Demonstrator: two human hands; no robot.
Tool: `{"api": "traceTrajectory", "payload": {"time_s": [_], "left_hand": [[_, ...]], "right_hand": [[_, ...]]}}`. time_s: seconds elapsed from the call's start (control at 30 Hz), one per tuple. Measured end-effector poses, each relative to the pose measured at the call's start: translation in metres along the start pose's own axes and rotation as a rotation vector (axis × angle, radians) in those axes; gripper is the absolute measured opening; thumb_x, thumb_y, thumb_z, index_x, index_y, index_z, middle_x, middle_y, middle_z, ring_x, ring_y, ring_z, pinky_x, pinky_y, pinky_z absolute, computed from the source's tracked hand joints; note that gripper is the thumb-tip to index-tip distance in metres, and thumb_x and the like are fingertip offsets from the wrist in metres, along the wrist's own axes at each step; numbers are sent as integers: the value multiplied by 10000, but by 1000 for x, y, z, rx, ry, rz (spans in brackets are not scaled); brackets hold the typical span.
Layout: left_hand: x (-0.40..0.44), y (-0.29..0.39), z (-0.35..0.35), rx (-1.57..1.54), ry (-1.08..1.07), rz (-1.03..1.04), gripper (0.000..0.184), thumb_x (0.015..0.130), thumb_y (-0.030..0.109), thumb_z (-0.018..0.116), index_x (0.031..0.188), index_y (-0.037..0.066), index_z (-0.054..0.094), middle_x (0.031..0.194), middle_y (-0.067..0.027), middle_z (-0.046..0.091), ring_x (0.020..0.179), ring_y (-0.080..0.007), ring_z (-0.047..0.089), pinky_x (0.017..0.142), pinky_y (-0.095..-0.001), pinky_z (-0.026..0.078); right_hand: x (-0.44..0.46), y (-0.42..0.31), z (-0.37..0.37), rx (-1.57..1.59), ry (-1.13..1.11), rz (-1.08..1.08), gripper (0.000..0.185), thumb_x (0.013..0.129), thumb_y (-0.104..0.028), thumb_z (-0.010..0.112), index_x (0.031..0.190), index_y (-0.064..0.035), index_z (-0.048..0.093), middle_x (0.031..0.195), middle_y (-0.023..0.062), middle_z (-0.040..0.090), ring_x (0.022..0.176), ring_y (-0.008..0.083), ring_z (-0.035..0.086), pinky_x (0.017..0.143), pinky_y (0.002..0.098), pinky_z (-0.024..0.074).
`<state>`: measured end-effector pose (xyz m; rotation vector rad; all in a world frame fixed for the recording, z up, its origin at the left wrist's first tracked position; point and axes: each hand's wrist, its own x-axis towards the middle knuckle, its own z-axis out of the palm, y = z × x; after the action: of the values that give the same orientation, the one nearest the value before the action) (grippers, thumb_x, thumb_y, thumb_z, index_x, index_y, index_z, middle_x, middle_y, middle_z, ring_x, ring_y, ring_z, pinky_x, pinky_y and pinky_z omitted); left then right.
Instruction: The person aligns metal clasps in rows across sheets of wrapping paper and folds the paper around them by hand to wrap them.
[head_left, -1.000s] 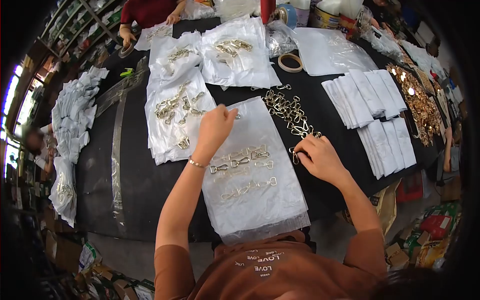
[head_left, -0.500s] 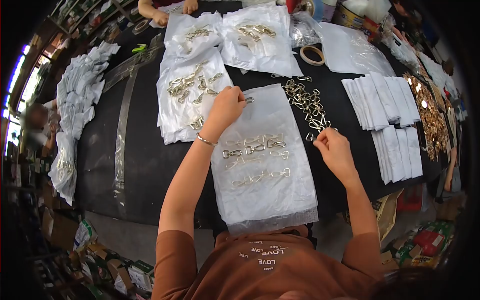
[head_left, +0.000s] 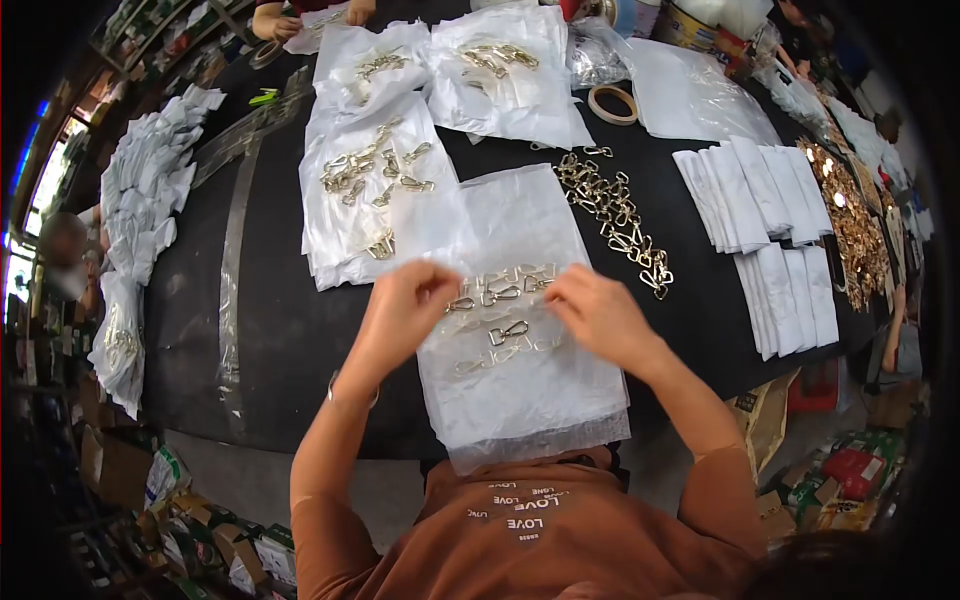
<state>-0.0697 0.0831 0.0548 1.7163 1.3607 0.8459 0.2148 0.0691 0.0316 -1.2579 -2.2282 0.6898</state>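
A white plastic bag sheet (head_left: pixel 520 400) lies in front of me. Silver snap hooks sit across it: a shiny middle one (head_left: pixel 500 295), others at each side partly behind my fingers, and a single shiny one (head_left: pixel 508 332) lower down. Paler hooks (head_left: pixel 505 353) show through the film. My left hand (head_left: pixel 408 305) is at the row's left end, fingers curled together and slightly blurred. At the right end, my right hand (head_left: pixel 603 312) has thumb and fingers pinched over the sheet. Whatever either hand holds is hidden.
A pile of loose snap hooks (head_left: pixel 615 215) lies to the right. Bags with hooks (head_left: pixel 375 200) are at the back left, folded white packets (head_left: pixel 785 290) at right, a tape roll (head_left: pixel 612 104) behind. Another person's hands (head_left: pixel 285 28) are at the far edge.
My left hand has come down from the sheet's upper part to its left side. My right hand has moved left from the loose hooks. One more shiny hook lies below the row.
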Motion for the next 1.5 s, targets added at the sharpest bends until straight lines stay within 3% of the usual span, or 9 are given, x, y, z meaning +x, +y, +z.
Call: {"api": "traceTrajectory", "payload": {"time_s": [0.17, 0.43, 0.6, 0.73, 0.77, 0.9, 1.0, 1.07, 1.5], "left_hand": [[-56, 0, 8, -9, -47, -100, 83, 885, -41, 704, 950, -55, 754, 780, -37, 700, 621, -75, 490, 582, -218, 416], [-68, -10, 28, -52, 91, -95, 78, 883, -31, 717, 952, -46, 751, 788, -63, 691, 588, -114, 495, 558, -253, 420], [-70, -12, 26, 77, 9, -117, 170, 878, 3, 746, 1048, -4, 759, 997, -81, 705, 702, -153, 550, 643, -286, 464], [-66, -4, 30, 575, 52, 352, 436, 924, 188, 756, 1324, 29, 682, 1378, -128, 636, 1100, -253, 641, 936, -364, 512], [-66, -3, 34, 573, 51, 357, 436, 924, 188, 756, 1324, 29, 682, 1378, -128, 636, 1100, -253, 641, 936, -364, 512], [-67, -5, 52, 720, -191, 395, 760, 952, 375, 710, 1580, 33, 451, 1655, -136, 422, 1509, -340, 413, 1226, -462, 332], [-69, -9, 55, 751, -245, 373, 812, 961, 430, 681, 1605, 24, 396, 1689, -137, 368, 1561, -332, 326, 1255, -475, 285], [-71, -10, 56, 779, -282, 341, 867, 970, 484, 652, 1629, 15, 342, 1723, -138, 315, 1614, -324, 238, 1284, -488, 239], [-72, -9, 59, 837, -273, 366, 802, 970, 521, 638, 1627, 124, 407, 1717, -132, 327, 1595, -351, 280, 1257, -496, 264]], "right_hand": [[7, 66, -41, -425, 213, 147, 52, 906, -85, 680, 932, -40, 684, 950, 92, 673, 787, 293, 624, 734, 397, 494], [14, 62, -60, -271, -11, 440, 44, 908, -64, 673, 920, -25, 659, 925, 92, 646, 743, 275, 594, 699, 371, 476], [3, 73, -71, -150, -17, 225, 73, 935, -79, 640, 877, -35, 643, 915, 93, 639, 797, 317, 630, 752, 406, 504], [-8, 72, -74, -337, -22, 184, 56, 946, -73, 624, 905, -36, 636, 923, 96, 642, 771, 321, 631, 736, 405, 507], [-11, 74, -70, -354, 10, 164, 44, 947, -77, 625, 924, -41, 636, 932, 95, 641, 766, 319, 628, 731, 406, 506], [-14, 39, -54, -177, 54, 85, 30, 930, -61, 649, 940, -47, 624, 926, 74, 599, 720, 259, 567, 678, 365, 464], [-21, 13, -23, -263, 53, -25, 37, 934, -87, 662, 936, -73, 628, 925, 57, 599, 745, 246, 577, 715, 353, 473], [-22, 15, -7, -270, -3, -270, 61, 928, -116, 690, 941, -97, 634, 931, 35, 603, 757, 228, 578, 757, 339, 475], [-40, 18, -19, -244, -76, -29, 98, 924, -161, 722, 953, -116, 640, 931, 17, 616, 745, 216, 578, 786, 336, 450]]}}
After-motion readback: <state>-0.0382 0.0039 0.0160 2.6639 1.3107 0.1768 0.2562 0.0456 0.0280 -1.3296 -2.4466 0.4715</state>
